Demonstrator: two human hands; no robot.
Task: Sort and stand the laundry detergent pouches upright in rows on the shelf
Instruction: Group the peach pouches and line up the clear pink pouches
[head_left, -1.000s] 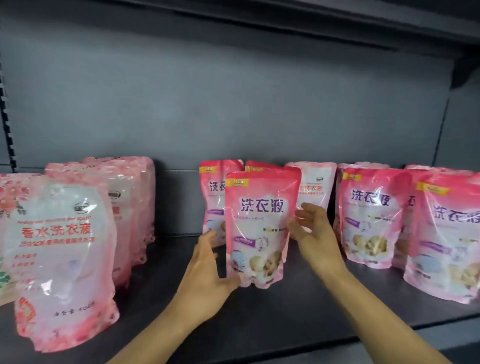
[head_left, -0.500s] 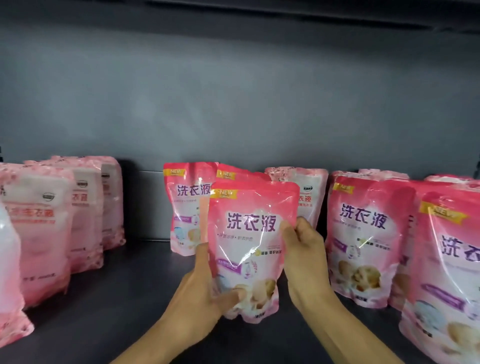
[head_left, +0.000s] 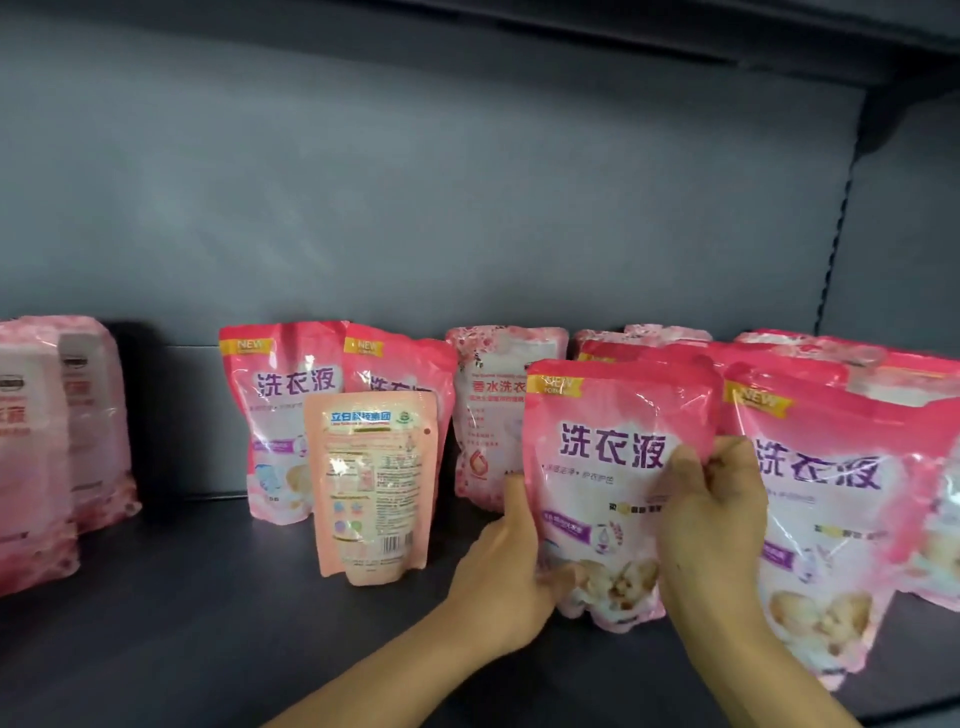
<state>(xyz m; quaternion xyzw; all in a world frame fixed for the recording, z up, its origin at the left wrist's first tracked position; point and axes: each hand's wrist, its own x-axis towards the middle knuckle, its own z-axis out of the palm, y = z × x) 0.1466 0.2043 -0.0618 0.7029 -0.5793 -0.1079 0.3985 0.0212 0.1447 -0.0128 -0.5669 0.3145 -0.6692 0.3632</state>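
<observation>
We gripped one pouch with both hands, left and right fingers curled around its edges. Several pouches stood upright; a backward-facing pouch awaited sorting.

head cam | faces forward, slightly down | close to shelf

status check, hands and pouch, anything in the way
Both hands on the held pouch: left hand grips its lower left edge, right hand its right edge. Pouch upright. Back-facing pouch stands apart, left.
</observation>
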